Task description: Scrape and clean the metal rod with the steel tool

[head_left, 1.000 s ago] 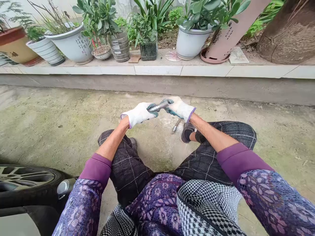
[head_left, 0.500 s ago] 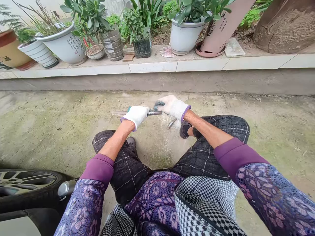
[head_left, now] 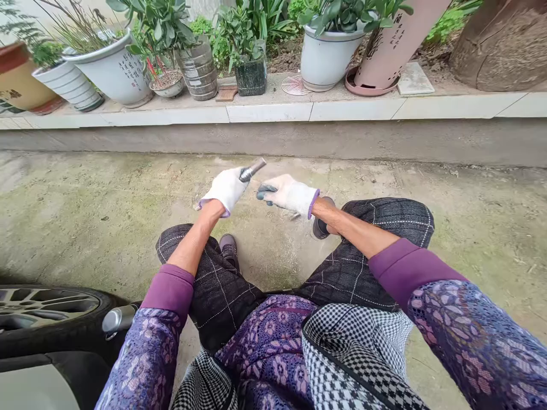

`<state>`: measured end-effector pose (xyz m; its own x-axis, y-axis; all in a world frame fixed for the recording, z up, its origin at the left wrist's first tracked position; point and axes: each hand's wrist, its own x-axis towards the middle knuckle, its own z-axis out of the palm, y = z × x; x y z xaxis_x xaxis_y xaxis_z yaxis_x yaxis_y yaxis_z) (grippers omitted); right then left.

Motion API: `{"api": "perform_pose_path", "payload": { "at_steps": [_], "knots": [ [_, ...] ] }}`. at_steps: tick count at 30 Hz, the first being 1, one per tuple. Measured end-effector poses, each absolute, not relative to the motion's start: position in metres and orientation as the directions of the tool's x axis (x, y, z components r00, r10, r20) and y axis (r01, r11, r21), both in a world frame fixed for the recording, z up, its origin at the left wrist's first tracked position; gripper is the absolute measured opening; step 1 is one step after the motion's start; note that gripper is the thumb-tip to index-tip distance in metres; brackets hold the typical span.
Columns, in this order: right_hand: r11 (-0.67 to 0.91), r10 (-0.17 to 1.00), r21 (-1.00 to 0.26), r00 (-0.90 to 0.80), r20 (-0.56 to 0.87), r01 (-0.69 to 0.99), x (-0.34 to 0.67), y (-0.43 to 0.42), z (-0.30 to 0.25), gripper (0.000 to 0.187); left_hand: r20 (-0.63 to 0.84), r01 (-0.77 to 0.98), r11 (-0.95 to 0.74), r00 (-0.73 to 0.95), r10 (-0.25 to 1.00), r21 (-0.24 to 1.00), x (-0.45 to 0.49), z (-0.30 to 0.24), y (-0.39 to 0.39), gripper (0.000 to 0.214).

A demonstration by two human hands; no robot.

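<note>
My left hand (head_left: pixel 225 188), in a white glove with a purple cuff edge, is closed round a metal rod. The rod (head_left: pixel 253 169) sticks out past the fingers, tilted up to the right, with a shiny, wrapped-looking band near the grip. Its other end shows faintly behind the wrist. Just to the right of the rod, my right hand (head_left: pixel 282 192) wears a matching glove with grey fingers. Those fingers are curled together; what they pinch, if anything, is too small to make out. On the ground beneath the right hand lies a short metal piece (head_left: pixel 294 215), mostly hidden.
Concrete ground (head_left: pixel 128 199) stretches around my feet. Ahead runs a low ledge (head_left: pixel 269 112) with potted plants, including a white pot (head_left: pixel 329 62) and a pink pot (head_left: pixel 380 57). At lower left are a car wheel (head_left: pixel 51 310) and a silver-lidded container (head_left: pixel 117 320).
My left hand has moved left and up, and the rod has turned from nearly level to tilted up. My right hand has shifted slightly left and down, now covering more of the metal piece.
</note>
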<state>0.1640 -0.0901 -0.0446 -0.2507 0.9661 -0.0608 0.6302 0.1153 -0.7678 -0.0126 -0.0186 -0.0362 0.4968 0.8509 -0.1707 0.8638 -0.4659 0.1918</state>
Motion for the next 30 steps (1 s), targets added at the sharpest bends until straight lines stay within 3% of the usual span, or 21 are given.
{"api": "perform_pose_path", "payload": {
  "at_steps": [3, 6, 9, 13, 15, 17, 19, 24, 27, 30],
  "knots": [
    [0.167, 0.962, -0.706, -0.272, -0.037, 0.688, 0.166, -0.088, -0.040, 0.019, -0.222, 0.842, -0.532, 0.503, 0.835, -0.090, -0.006, -0.048, -0.025, 0.036],
    [0.176, 0.978, -0.680, -0.204, 0.040, 0.711, 0.181, -0.075, -0.043, 0.017, -0.286, 0.762, -0.630, 0.576, 0.766, -0.151, -0.001, -0.049, -0.032, 0.037],
    [0.099, 0.994, -0.737, -0.098, 0.045, 0.669, 0.196, -0.063, -0.052, 0.021, -0.283, 0.752, -0.652, 0.607, 0.742, -0.097, -0.001, -0.038, -0.036, 0.034],
    [-0.088, 0.996, -0.807, 0.024, -0.092, 0.584, 0.193, -0.063, -0.061, 0.024, -0.151, 0.775, -0.615, 0.631, 0.761, 0.145, -0.005, -0.026, -0.036, 0.032],
    [-0.079, 0.994, -0.794, -0.008, -0.106, 0.603, 0.183, -0.070, -0.064, 0.024, -0.081, 0.785, -0.565, 0.599, 0.796, 0.253, -0.006, -0.026, -0.034, 0.033],
    [-0.008, 0.992, -0.772, -0.090, -0.084, 0.636, 0.171, -0.078, -0.065, 0.022, -0.060, 0.814, -0.508, 0.543, 0.837, 0.281, -0.007, -0.027, -0.030, 0.034],
    [0.073, 0.982, -0.737, -0.176, -0.064, 0.672, 0.162, -0.086, -0.063, 0.020, -0.090, 0.860, -0.467, 0.492, 0.866, 0.207, -0.008, -0.031, -0.027, 0.034],
    [0.177, 0.966, -0.645, -0.258, -0.032, 0.743, 0.163, -0.091, -0.047, 0.023, -0.182, 0.851, -0.504, 0.477, 0.860, -0.148, -0.008, -0.041, -0.027, 0.033],
    [0.188, 0.975, -0.621, -0.218, 0.029, 0.761, 0.179, -0.080, -0.043, 0.023, -0.216, 0.787, -0.578, 0.539, 0.814, -0.216, -0.006, -0.043, -0.031, 0.033],
    [0.159, 0.986, -0.645, -0.147, 0.074, 0.747, 0.193, -0.066, -0.049, 0.023, -0.242, 0.748, -0.635, 0.591, 0.770, -0.194, -0.005, -0.041, -0.033, 0.035]
  ]
}}
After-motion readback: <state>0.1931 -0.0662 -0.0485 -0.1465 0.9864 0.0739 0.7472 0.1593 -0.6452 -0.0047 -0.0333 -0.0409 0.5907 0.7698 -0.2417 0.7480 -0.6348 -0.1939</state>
